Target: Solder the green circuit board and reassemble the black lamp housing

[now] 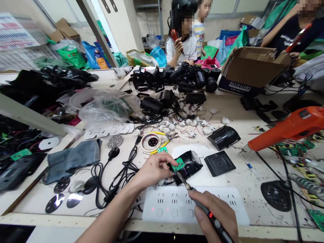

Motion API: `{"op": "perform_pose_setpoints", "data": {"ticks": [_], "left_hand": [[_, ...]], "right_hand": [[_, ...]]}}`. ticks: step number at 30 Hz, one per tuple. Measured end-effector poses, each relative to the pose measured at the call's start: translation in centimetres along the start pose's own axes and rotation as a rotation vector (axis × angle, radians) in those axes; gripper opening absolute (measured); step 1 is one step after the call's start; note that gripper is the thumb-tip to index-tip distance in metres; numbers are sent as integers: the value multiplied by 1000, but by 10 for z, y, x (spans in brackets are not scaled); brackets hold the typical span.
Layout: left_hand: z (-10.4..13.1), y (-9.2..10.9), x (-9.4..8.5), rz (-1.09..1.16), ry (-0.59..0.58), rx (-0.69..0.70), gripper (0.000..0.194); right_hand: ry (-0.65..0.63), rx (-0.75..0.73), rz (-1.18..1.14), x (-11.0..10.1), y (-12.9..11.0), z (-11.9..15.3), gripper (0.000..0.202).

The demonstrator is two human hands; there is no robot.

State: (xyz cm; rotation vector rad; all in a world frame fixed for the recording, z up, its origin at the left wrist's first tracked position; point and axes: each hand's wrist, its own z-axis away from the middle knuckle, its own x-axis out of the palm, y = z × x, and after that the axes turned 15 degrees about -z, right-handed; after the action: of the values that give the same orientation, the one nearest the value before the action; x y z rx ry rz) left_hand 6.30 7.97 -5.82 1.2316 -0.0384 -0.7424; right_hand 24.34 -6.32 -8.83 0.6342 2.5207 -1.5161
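Observation:
My left hand (157,166) pinches a small green circuit board (178,164) above the middle of the bench. In my right hand (217,212) is a soldering iron (201,202) with a red light glowing on its handle. The iron's tip reaches the lower edge of the board. Just behind the board lies an opened black housing (192,163) with a round, pale, grainy end. A flat black cover (219,163) rests to its right, and a curved black shell (224,137) sits beyond that. Under my hands is a white power strip (162,206).
An orange power tool (286,130) juts in from the right. Behind the work lie a tape roll (143,142), yellow-handled pliers (164,141) and small motors with wires. Black cords (124,175) lie left. A cardboard box (248,71) stands at the back right; people are across the bench.

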Motion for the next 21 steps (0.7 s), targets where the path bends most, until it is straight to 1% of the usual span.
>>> {"op": "perform_pose_setpoints", "data": {"ticks": [4, 9, 16, 21], "left_hand": [[2, 2, 0, -5, -7, -16, 21], [1, 2, 0, -1, -9, -12, 21], [1, 2, 0, -10, -13, -8, 21], [1, 3, -1, 4, -4, -7, 20]], "right_hand": [[-4, -34, 2, 2, 2, -2, 23], [-18, -88, -56, 3, 2, -8, 23], [-72, -150, -55, 1, 1, -13, 25], [-97, -135, -79, 0, 1, -10, 26]]}}
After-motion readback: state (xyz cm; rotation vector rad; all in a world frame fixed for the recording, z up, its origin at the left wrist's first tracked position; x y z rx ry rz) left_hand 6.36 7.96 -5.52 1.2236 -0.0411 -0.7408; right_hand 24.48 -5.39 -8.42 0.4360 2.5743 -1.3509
